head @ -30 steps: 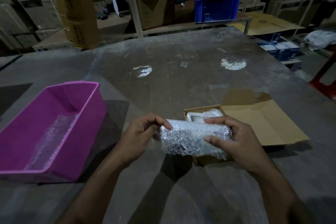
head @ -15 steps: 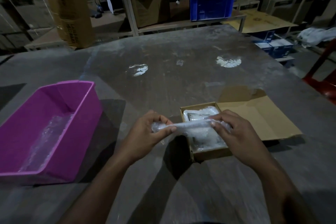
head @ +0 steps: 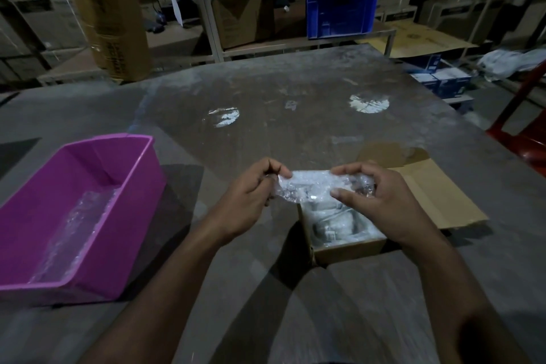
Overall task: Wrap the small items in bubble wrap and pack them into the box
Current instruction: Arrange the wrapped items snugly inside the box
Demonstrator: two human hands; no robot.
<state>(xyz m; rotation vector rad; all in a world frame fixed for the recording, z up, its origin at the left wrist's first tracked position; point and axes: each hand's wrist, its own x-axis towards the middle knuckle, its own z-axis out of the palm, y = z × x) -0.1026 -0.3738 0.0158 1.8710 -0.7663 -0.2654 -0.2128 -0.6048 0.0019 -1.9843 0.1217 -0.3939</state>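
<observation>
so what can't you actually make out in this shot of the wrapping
- What is inside the bubble-wrapped bundle, head view: the wrap, the left hand and the right hand cover it.
- What the wrapped pieces in the cardboard box are: wrap and dim light hide them, and the bundle hides the far end.
- Whether the pink bin holds anything under its loose bubble wrap: cannot tell.
- Print on the tall carton: too blurred.

A bubble-wrapped bundle [head: 310,188] is held level over the open cardboard box [head: 348,248], which holds another wrapped bundle [head: 336,223].
</observation>
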